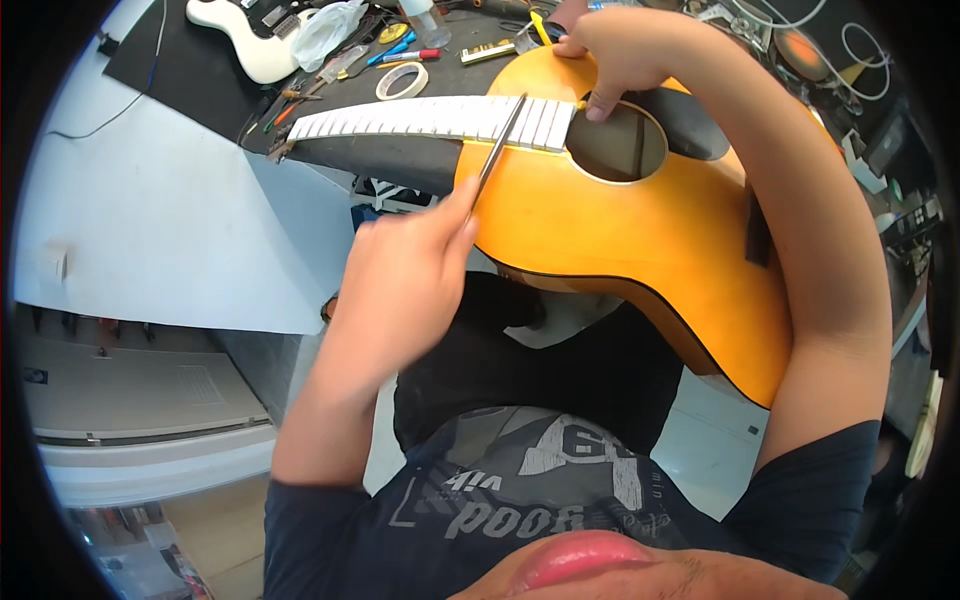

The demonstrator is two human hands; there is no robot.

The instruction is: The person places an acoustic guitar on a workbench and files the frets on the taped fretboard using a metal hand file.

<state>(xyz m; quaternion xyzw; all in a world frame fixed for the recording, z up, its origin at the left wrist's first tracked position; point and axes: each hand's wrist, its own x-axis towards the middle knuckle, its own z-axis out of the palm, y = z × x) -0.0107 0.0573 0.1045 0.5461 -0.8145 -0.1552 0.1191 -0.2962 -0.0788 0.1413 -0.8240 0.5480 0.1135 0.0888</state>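
Observation:
An orange acoustic guitar (620, 225) lies across my lap and the bench edge, its fretboard (400, 120) covered in white strips between the frets. My left hand (405, 280), slightly blurred, is closed on a thin metal file-like tool (500, 140), which lies slantwise over the fretboard near the body. My right arm curves round the guitar's lower body, and my right hand (615, 60) grips the upper body, thumb at the rim of the soundhole (615, 145) beside the fretboard's end.
The dark bench (150, 60) behind holds a white guitar body (255, 50), a tape roll (400, 82), a plastic bag (320, 35), markers (405, 55), a bottle and small tools. Cables and assorted gear (800, 55) crowd the right. A pale panel (170, 230) stands at left.

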